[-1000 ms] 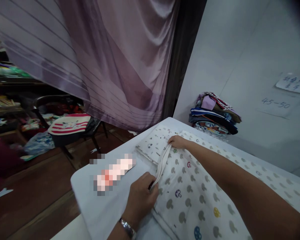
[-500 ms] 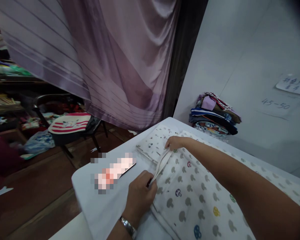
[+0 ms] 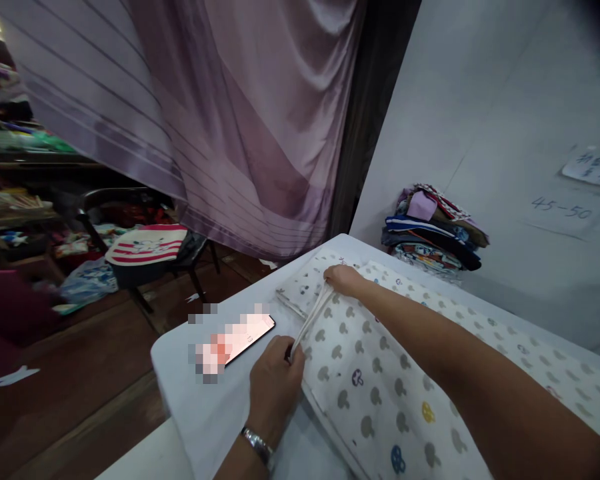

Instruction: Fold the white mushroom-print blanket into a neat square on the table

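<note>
A white cloth printed with small mushrooms [image 3: 380, 380] lies spread on a white table [image 3: 195, 393]. My left hand [image 3: 274, 390], with a metal watch on the wrist, pinches the near end of the cloth's folded edge. My right hand [image 3: 341, 279] grips the far end of the same edge, arm stretched across the cloth. The edge runs taut between the two hands. Under it lies another white patterned cloth [image 3: 305, 285].
A phone [image 3: 240, 337] lies on the table just left of my left hand. A stack of folded clothes [image 3: 433, 230] sits against the wall at the back. A purple curtain [image 3: 230, 120] hangs behind; a chair with a striped cushion [image 3: 147, 245] stands on the wooden floor.
Both hands have shifted slightly left and away, drawing the cloth's edge with them. The grip on the edge is unchanged.
</note>
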Action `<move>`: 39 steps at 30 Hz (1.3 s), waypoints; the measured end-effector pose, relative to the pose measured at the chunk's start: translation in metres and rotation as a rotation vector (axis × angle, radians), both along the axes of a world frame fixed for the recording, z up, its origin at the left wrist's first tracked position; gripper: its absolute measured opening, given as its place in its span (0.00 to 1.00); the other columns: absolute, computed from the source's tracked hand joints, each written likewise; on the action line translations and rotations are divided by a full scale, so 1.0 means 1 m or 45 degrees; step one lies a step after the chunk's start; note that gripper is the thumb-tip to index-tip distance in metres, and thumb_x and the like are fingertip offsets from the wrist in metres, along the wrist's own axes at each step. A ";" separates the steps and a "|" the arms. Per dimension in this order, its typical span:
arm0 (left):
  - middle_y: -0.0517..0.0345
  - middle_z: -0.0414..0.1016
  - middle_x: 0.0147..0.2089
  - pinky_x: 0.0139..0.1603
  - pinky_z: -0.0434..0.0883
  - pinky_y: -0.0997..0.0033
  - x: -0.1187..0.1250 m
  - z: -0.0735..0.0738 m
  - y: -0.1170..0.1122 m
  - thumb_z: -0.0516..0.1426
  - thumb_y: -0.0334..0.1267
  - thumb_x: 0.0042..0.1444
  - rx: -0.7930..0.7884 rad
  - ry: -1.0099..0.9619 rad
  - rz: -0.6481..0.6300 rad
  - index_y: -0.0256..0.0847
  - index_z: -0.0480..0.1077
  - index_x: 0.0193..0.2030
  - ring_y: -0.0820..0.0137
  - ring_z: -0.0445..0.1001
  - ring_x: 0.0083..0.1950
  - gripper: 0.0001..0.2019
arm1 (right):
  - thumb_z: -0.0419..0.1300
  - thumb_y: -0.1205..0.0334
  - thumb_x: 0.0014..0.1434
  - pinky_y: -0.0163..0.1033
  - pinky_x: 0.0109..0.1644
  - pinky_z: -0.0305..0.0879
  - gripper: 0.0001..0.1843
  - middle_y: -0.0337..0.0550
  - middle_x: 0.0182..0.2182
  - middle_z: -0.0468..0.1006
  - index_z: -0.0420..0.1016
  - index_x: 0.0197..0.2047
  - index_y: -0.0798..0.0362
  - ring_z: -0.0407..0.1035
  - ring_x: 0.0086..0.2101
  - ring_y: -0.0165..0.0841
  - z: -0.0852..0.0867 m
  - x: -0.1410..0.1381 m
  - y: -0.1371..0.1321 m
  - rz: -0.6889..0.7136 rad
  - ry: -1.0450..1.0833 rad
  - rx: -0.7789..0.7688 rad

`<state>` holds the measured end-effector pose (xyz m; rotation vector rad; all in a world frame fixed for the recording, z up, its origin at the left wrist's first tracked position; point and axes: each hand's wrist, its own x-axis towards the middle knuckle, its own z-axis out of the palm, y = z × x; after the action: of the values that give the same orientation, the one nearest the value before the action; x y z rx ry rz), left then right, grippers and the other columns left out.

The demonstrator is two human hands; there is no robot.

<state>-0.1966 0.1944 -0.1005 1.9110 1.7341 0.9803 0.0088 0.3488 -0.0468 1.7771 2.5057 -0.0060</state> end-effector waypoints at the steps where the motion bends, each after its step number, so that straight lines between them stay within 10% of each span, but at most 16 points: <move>1: 0.63 0.67 0.26 0.29 0.57 0.74 0.000 0.000 0.001 0.49 0.40 0.53 -0.026 0.006 0.012 0.42 0.65 0.27 0.74 0.64 0.27 0.08 | 0.50 0.65 0.58 0.35 0.35 0.58 0.12 0.48 0.40 0.75 0.74 0.40 0.53 0.68 0.38 0.37 -0.001 0.000 0.000 -0.011 0.005 -0.015; 10: 0.62 0.66 0.24 0.26 0.52 0.73 -0.002 0.001 0.004 0.49 0.39 0.52 -0.290 0.191 0.062 0.41 0.61 0.25 0.72 0.64 0.26 0.08 | 0.51 0.64 0.57 0.34 0.34 0.57 0.12 0.45 0.39 0.76 0.74 0.41 0.51 0.68 0.38 0.36 -0.014 0.006 0.003 -0.060 0.104 -0.075; 39: 0.59 0.70 0.32 0.29 0.55 0.72 -0.005 -0.003 0.007 0.49 0.35 0.52 -0.244 0.170 0.086 0.42 0.64 0.31 0.70 0.67 0.31 0.04 | 0.53 0.70 0.54 0.35 0.45 0.61 0.15 0.43 0.44 0.75 0.75 0.43 0.51 0.67 0.43 0.35 -0.014 -0.004 -0.012 0.215 0.331 -0.093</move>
<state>-0.2013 0.2011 -0.1031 1.8421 1.9037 0.6935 0.0044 0.3364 -0.0611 1.6258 2.7845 -0.3360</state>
